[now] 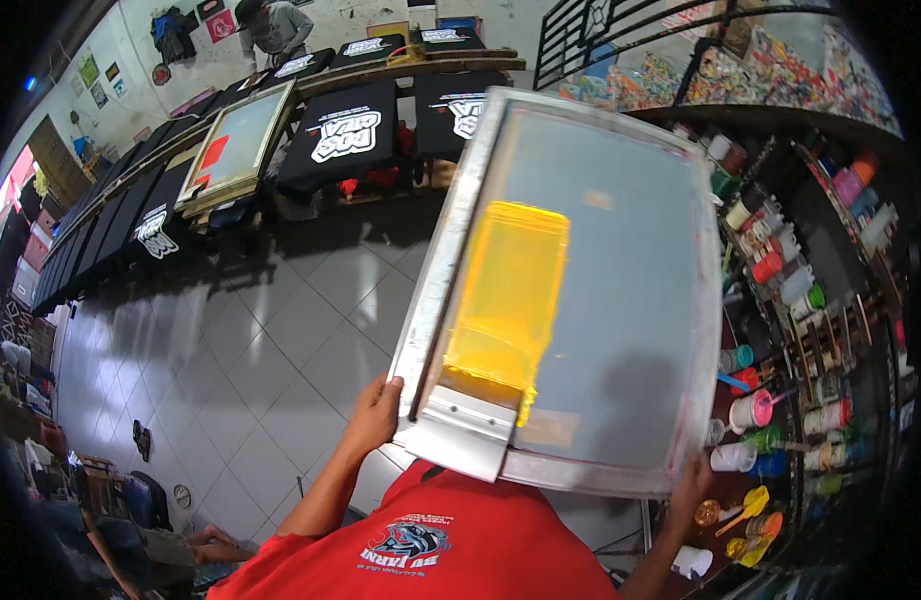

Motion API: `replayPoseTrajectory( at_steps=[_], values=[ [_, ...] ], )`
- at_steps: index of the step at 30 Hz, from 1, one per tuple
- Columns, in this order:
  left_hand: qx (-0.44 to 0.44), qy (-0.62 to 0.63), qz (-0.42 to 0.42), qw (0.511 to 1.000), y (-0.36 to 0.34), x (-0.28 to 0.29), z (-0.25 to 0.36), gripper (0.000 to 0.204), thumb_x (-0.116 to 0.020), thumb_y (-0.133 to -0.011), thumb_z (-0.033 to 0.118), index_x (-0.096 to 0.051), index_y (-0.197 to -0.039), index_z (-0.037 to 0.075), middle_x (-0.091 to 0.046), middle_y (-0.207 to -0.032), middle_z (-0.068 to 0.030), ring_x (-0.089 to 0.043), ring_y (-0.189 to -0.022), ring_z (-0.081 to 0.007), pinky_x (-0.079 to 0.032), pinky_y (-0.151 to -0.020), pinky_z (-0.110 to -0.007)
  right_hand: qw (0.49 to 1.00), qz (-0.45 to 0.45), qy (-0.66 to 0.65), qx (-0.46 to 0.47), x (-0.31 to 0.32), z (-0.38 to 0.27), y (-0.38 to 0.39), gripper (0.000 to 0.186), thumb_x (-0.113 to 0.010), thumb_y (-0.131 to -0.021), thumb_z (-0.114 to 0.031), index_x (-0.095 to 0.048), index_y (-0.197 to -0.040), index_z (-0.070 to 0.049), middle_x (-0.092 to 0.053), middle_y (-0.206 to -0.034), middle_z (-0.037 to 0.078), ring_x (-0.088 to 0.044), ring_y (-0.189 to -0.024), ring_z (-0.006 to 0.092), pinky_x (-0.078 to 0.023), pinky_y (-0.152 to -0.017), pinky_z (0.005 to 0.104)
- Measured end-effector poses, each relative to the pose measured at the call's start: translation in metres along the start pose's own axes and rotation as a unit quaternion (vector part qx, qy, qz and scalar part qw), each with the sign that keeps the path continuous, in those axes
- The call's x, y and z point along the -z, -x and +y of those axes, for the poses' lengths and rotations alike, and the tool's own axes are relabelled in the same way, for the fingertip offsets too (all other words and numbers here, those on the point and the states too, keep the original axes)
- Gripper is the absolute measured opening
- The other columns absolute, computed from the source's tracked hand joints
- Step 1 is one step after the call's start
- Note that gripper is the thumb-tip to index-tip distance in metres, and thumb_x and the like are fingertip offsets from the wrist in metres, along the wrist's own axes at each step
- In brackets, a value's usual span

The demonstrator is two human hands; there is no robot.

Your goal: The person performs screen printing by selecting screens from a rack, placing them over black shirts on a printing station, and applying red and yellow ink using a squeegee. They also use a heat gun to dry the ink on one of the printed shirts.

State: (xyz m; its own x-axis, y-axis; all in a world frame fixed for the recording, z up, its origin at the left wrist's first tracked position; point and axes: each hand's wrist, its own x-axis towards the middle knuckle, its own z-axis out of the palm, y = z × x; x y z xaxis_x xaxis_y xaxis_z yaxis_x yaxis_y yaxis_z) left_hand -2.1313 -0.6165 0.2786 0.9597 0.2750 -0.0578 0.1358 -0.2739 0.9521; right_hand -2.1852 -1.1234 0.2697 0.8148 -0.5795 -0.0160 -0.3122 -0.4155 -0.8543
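Note:
A large screen-printing frame [714, 300] with pale aluminium sides and a grey mesh fills the middle of the view, tilted in front of my body. My left hand [378, 410] is closed around its lower left corner. Over at the lower right corner my right hand [692, 486] grips the same frame, its fingers partly hidden and in shadow. A thick yellow ink patch [511, 285] covers the left part of the mesh. At the lower end of this ink rests a metal-handled squeegee [463, 430], overlapping the frame's near edge; neither hand visibly touches it.
Black T-shirts with white prints [343, 135] lie on boards along a rack at the back left. Another screen frame [236, 145] sits on that rack, and a person [276, 30] stands behind it. Shelves with ink pots [769, 262] flank my right. Grey floor tiles [251, 370] spread left.

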Motion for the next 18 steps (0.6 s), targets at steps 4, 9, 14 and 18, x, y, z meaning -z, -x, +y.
replayPoseTrajectory(
  at_steps=[4,9,14,18],
  values=[
    [0.078,0.028,0.064,0.995,-0.035,0.038,-0.031,0.037,-0.045,-0.099,0.029,-0.059,-0.092,-0.004,-0.055,-0.071,-0.0013,-0.046,-0.067,-0.0101,-0.04,-0.061,-0.029,0.989,-0.119,-0.005,0.089,-0.106,-0.049,-0.074,0.035,-0.047,-0.098,-0.023,-0.059,-0.113,0.005,-0.063,-0.097,0.011,-0.057,-0.091,0.0201,-0.044,-0.085,0.0331],
    [0.088,0.063,0.108,0.988,-0.128,0.077,-0.053,0.038,-0.044,-0.1,0.029,-0.06,-0.088,-0.003,-0.054,-0.069,-0.0001,-0.044,-0.063,-0.0077,-0.038,-0.057,-0.027,0.966,-0.186,-0.048,0.173,-0.236,-0.118,-0.124,0.03,-0.047,-0.097,-0.021,-0.06,-0.103,0.004,-0.059,-0.081,0.007,-0.054,-0.077,0.016,-0.044,-0.073,0.034],
    [0.106,-0.035,0.122,0.986,-0.229,0.104,-0.061,0.044,-0.045,-0.099,0.034,-0.061,-0.085,-0.004,-0.06,-0.07,-0.0075,-0.052,-0.064,-0.0143,-0.043,-0.061,-0.033,0.963,-0.188,0.014,0.194,-0.328,-0.172,-0.185,0.033,-0.045,-0.097,-0.023,-0.059,-0.101,0.006,-0.058,-0.076,0.011,-0.054,-0.073,0.0174,-0.044,-0.07,0.0359],
    [0.076,-0.041,0.126,0.988,-0.32,0.097,-0.066,0.047,-0.045,-0.099,0.036,-0.061,-0.086,-0.007,-0.061,-0.072,-0.0154,-0.055,-0.069,-0.0191,-0.045,-0.065,-0.037,0.965,-0.177,-0.003,0.193,-0.384,-0.198,-0.249,0.036,-0.046,-0.097,-0.026,-0.06,-0.1,0.006,-0.059,-0.077,0.013,-0.056,-0.074,0.0199,-0.044,-0.071,0.0373]
  ],
)
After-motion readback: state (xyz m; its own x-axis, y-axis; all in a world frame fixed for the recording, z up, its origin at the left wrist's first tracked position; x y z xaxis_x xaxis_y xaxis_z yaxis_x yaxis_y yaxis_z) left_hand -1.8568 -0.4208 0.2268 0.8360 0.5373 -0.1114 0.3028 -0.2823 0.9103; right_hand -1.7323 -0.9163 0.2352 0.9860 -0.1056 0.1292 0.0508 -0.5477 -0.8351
